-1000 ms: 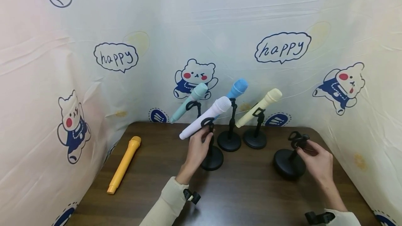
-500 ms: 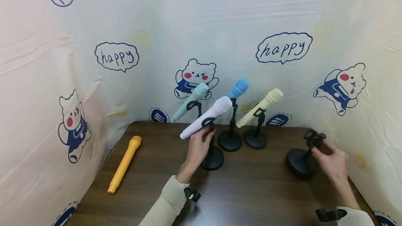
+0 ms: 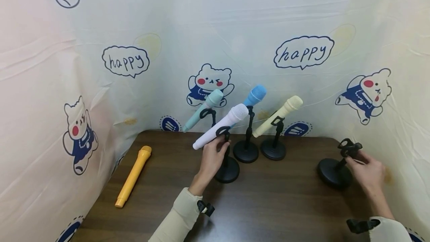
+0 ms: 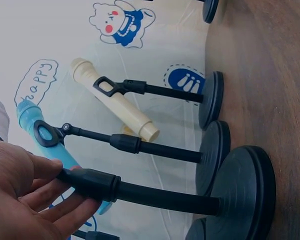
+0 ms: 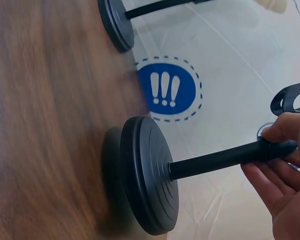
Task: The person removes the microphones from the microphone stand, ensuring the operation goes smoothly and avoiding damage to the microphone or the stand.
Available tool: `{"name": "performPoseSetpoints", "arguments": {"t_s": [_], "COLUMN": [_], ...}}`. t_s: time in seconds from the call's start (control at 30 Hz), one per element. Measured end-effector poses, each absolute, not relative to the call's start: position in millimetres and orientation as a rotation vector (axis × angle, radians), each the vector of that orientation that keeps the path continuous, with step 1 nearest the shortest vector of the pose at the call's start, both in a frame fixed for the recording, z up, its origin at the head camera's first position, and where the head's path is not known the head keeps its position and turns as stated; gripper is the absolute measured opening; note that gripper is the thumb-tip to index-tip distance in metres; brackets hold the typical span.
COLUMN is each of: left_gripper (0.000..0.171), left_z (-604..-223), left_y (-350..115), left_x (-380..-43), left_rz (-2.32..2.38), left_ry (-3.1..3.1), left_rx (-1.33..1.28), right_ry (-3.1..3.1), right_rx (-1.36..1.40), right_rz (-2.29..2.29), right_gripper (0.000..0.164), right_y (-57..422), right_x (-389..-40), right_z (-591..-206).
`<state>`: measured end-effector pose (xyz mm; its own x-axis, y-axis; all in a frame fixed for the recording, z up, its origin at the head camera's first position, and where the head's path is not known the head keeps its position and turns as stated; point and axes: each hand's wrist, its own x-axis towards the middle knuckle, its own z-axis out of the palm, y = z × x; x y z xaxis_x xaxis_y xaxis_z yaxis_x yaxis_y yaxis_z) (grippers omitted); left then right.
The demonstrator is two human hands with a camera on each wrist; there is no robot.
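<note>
My left hand point(image 3: 211, 160) grips the upper pole of a black microphone stand point(image 4: 170, 197), just below its clip. A pale lavender microphone point(image 3: 218, 129) lies slanted in that clip, and the round base rests on the table. Over at the right, my right hand point(image 3: 368, 173) pinches the pole of another black microphone stand point(image 5: 210, 164), whose clip holds no microphone. This stand leans, and its base seems raised off the tabletop, with a shadow beside it in the right wrist view.
Behind the left hand, mint point(image 3: 201, 111), blue point(image 3: 256, 94) and cream point(image 3: 279, 115) microphones sit in black stands. A yellow microphone point(image 3: 133, 176) lies at the left of the brown table point(image 3: 268, 212). A printed cloth point(image 3: 248, 21) hangs around the back and sides.
My right hand has carried its stand to the right, toward the table's right edge. The left hand stays in place on the lavender microphone's stand.
</note>
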<state>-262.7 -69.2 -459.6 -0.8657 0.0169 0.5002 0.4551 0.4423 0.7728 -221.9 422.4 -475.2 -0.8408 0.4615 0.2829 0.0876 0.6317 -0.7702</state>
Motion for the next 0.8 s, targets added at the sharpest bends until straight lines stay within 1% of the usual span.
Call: {"name": "performPoseSetpoints", "arguments": {"t_s": [0.1,0.3,0.43,0.8], "left_gripper": [0.018,0.018,0.018,0.017], "left_z": [-460.1,-462.0,-462.7,-461.5], "left_y": [-69.4,-69.7,-69.8,-69.2], "left_x": [-261.6,-262.5,-263.4,-263.7], "left_rz": [-1.413,-1.42,-1.419,-1.417], "left_ry": [-2.277,-2.279,-2.273,-2.286], "left_rx": [-0.402,-0.404,-0.402,-0.392], "right_ry": [-2.408,-2.389,-2.395,-2.38], "right_rx": [-0.481,-0.577,-0.625,-0.632], "right_rz": [1.121,1.14,1.127,1.093], "right_gripper": [0.051,0.051,0.054,0.054], "right_y": [429.0,441.5,447.0,450.5], "right_x": [-222.4,-229.4,-232.1,-234.3], "right_z": [-477.6,-481.6,-482.3,-483.4]}}
